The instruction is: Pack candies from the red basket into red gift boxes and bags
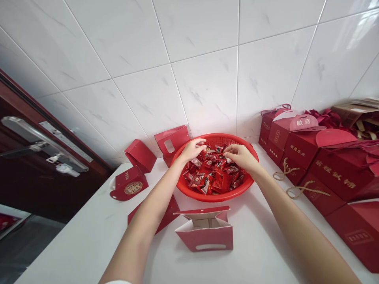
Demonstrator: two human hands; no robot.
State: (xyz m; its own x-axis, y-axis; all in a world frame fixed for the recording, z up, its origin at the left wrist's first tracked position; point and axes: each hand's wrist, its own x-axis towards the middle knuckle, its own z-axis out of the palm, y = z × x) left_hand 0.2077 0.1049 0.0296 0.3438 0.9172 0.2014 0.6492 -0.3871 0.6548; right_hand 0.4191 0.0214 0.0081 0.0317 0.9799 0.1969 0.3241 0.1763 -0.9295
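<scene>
A red plastic colander point(217, 197) holds a heap of red-wrapped candies point(211, 173). Over its back left part reaches my left hand point(194, 150), thumb and fingers apart, with nothing visible in it. My right hand point(242, 156) is over the right side, fingers loosely bent and apart, tips close above the wrappers; whether they touch one I cannot tell. Between my forearms, in front of the colander, stands a red paper gift box point(210, 238) with its top open. No candies show inside the visible part of it.
More red boxes stand left of the colander: one by the wall point(174, 138), one tilted point(140, 156), one with a gold emblem point(130, 183). A red box point(168, 215) lies partly behind my left forearm. Stacked gift boxes point(334, 169) with rope handles fill the right. A dark door point(32, 165) is left.
</scene>
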